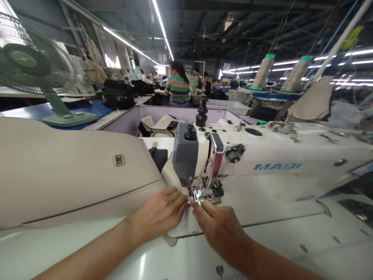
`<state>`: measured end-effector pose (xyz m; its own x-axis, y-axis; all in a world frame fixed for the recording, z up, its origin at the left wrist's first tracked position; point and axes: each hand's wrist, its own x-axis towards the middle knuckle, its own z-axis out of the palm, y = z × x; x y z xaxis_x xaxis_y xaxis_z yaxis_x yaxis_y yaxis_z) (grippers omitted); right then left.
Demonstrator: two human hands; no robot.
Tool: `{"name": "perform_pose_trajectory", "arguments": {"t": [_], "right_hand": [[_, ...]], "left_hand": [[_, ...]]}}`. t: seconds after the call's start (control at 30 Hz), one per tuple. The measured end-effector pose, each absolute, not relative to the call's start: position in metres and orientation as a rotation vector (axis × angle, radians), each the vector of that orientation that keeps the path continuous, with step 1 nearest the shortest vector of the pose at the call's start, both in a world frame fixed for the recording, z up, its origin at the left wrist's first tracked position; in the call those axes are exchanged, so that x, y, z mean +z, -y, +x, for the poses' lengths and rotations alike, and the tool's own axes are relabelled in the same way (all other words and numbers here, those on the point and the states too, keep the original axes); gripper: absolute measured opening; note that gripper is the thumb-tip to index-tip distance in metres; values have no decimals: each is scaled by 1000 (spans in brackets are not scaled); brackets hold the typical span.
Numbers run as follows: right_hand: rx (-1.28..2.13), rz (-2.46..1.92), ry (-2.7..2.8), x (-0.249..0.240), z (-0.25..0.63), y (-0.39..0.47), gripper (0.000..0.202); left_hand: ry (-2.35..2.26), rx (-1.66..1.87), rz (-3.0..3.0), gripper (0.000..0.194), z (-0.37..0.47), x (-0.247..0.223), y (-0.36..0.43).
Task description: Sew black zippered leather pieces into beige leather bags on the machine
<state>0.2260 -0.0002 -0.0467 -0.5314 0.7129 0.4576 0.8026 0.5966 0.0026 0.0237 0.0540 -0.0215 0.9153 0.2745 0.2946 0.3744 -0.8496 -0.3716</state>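
A white sewing machine (247, 147) stands in front of me, its presser foot (201, 194) lowered toward a pale beige leather-like panel (116, 182). My left hand (163, 208) is closed, its fingertips pinching the panel just left of the foot. My right hand (218, 223) lies on the material at the near side of the foot, fingers stretched forward and pressing down. Both hands' fingertips almost meet there. A dark line of edging runs along the panel, and a small metal fitting (119, 160) sits on its left part. The needle tip is hidden.
A green fan (46, 77) stands on a blue table at the left. Behind the machine, a lilac-walled bin (186, 112) holds beige and black pieces. Thread cones (264, 72) rise at the right. A person in a striped shirt (177, 87) stands farther back.
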Motion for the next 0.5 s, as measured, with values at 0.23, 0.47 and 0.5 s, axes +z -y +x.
{"name": "perform_pose_trajectory", "arguments": {"t": [0.23,0.47,0.5], "right_hand": [[-467,-1312,2478,-51,217,-1,30],[-473,-1181,2512,-24,231,10,26],[-480,-1106,2522,-11,244,17,22]], "left_hand": [[416,-310,-2650,11,26,-15,-54],[496,-244,-2685,8,25,-14,-52],[519,-245,-2681,9,24,-14,-51]]}}
